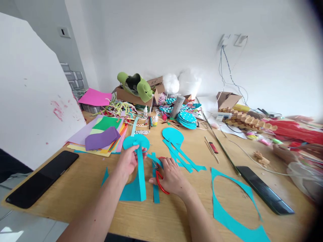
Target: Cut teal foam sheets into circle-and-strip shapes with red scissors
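Observation:
My left hand [131, 159] pinches a turquoise paper disc [141, 138] between thumb and fingers. A long turquoise strip [141, 178] hangs down from the disc. Red-handled pliers [159, 183] lie low over the table, their handles spread and metal head small, with my right hand [171, 176] closed around them. Beneath and beside the pliers is another loose turquoise strip [156, 195]. Under the hanging strip rests a turquoise offcut [130, 192]. Further right lies a second disc [173, 135] with strips reaching toward me.
A ring-shaped turquoise offcut [220, 218] and a dark phone [264, 190] lie at right, another phone [42, 178] at left. Coloured sheets [101, 137] are stacked back left. Behind stand a grey bottle [177, 107] and dotted discs [186, 119]. A long stick [219, 144] crosses the right side.

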`<state>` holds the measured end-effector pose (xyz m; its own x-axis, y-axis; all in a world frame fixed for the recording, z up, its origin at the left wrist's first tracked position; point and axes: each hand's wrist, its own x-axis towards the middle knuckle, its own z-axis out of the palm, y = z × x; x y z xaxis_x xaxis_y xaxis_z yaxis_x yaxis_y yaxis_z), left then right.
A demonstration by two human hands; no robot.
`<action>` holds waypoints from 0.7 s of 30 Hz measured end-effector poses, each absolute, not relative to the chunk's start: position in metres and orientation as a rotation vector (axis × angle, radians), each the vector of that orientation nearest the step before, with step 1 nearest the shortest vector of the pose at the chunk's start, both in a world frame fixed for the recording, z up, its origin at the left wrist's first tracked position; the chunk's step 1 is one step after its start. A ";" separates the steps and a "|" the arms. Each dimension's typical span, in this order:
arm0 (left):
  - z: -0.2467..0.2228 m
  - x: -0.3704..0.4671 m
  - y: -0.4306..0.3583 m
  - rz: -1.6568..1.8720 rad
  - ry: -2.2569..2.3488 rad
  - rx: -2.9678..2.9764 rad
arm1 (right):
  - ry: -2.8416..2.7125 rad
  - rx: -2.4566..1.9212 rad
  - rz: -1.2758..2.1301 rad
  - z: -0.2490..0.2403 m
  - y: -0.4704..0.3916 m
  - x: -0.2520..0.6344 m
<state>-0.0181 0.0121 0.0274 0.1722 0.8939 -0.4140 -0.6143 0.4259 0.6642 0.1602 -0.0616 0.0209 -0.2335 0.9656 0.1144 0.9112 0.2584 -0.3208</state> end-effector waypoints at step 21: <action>0.012 -0.001 0.003 0.919 0.920 0.531 | -2.266 -2.261 0.269 0.049 -0.141 0.170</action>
<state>-0.0010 0.0032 0.0116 0.2845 0.8520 -0.4395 -0.4382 0.5233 0.7308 0.1698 -0.1411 0.0489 -0.0082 0.9859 -0.1673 0.9977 -0.0033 -0.0682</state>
